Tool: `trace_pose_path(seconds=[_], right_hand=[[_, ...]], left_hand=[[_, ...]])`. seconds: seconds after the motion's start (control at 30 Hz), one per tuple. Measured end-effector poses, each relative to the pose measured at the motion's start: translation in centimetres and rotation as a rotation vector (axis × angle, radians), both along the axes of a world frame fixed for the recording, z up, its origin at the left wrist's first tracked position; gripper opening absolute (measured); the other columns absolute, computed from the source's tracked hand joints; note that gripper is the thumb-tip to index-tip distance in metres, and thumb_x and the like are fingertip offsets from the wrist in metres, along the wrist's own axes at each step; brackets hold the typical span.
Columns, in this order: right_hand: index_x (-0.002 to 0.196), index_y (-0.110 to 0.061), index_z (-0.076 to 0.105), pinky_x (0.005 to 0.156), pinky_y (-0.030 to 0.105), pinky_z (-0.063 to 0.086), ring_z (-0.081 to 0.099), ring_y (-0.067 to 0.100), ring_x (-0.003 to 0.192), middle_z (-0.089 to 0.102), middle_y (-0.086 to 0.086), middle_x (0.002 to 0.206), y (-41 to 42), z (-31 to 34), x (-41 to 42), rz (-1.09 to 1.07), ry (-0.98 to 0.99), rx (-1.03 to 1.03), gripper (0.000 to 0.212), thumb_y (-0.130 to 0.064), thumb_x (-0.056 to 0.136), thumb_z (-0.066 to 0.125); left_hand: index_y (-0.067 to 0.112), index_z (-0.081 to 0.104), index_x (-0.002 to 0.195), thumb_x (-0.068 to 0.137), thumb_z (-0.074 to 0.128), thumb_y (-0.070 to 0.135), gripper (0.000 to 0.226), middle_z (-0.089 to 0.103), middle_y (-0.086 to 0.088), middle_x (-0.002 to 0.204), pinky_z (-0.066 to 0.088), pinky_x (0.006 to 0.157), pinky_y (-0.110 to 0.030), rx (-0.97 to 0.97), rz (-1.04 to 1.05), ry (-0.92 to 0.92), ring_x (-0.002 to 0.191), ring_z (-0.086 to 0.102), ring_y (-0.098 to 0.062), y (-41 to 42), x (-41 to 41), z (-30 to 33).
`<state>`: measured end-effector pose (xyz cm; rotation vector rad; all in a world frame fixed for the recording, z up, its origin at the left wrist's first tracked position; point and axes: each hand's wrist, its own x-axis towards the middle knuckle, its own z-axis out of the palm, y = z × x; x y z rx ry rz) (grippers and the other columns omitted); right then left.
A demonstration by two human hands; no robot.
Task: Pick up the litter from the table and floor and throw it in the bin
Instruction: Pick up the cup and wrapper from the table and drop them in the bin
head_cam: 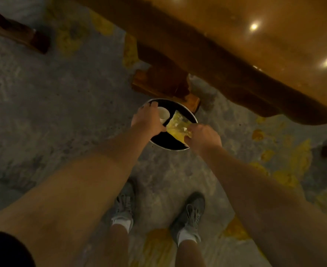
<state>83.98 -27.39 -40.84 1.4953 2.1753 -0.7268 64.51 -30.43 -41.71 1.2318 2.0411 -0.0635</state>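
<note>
A round bin (192, 117) with a metal rim and a dark inside stands on the floor by the table's leg. My left hand (148, 120) hovers over its left side with a white paper cup (163, 113) in its fingers. Over the bin's right side, my right hand (204, 138) grips a yellow crumpled plastic wrapper (178, 125). Both pieces of litter hang above the bin's opening.
A glossy wooden table (255, 35) fills the upper right, its carved leg (166, 83) just behind the bin. The grey concrete floor (62, 103) has yellow paint patches. My two feet in grey shoes (189, 214) stand below the bin. A dark furniture leg (24, 33) lies at upper left.
</note>
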Motion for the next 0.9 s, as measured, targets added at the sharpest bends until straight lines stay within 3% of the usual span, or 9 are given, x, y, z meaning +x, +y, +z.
trace_pose_path(seconds=[0.13, 0.33, 0.73, 0.9], right_hand=[[0.110, -0.019, 0.063, 0.070, 0.038, 0.052, 0.061, 0.031, 0.100, 0.065, 0.006, 0.103, -0.6, 0.9, -0.5, 0.044, 0.051, 0.025, 0.026, -0.034, 0.090, 0.060], [0.103, -0.019, 0.062, 0.066, 0.037, 0.048, 0.060, 0.030, 0.096, 0.061, 0.004, 0.096, -2.0, 6.1, -0.8, 0.044, 0.139, 0.078, 0.017, -0.030, 0.092, 0.057], [0.099, -0.017, 0.064, 0.074, 0.041, 0.051, 0.058, 0.032, 0.101, 0.065, 0.009, 0.099, -3.4, 27.7, 8.1, -0.091, 0.248, 0.252, 0.020, -0.031, 0.088, 0.056], [0.099, -0.018, 0.062, 0.079, 0.041, 0.052, 0.056, 0.028, 0.103, 0.063, 0.006, 0.102, -3.5, 35.4, 14.9, -0.081, 0.246, 0.340, 0.020, -0.034, 0.091, 0.053]], left_hand=[[0.016, 0.044, 0.141, 0.075, 0.078, 0.046, 0.080, 0.052, -0.011, 0.137, 0.047, 0.090, -0.049, 0.074, -0.136, 0.141, 0.123, 0.050, -0.033, -0.9, -0.4, 1.5], [0.019, 0.057, 0.123, 0.090, 0.063, 0.037, 0.038, 0.060, -0.006, 0.121, 0.051, 0.085, -0.045, 0.185, -0.236, 0.153, 0.111, 0.056, -0.027, -2.8, -0.3, 7.0], [0.022, 0.067, 0.103, 0.088, 0.061, 0.039, 0.023, 0.065, -0.006, 0.104, 0.050, 0.079, -0.040, 0.300, -0.406, 0.174, 0.097, 0.060, -0.029, -4.5, 6.9, 28.1], [0.030, 0.065, 0.101, 0.089, 0.058, 0.045, 0.021, 0.060, 0.009, 0.099, 0.048, 0.080, -0.039, 0.358, -0.487, 0.108, 0.096, 0.056, -0.018, -5.0, 13.4, 35.9]])
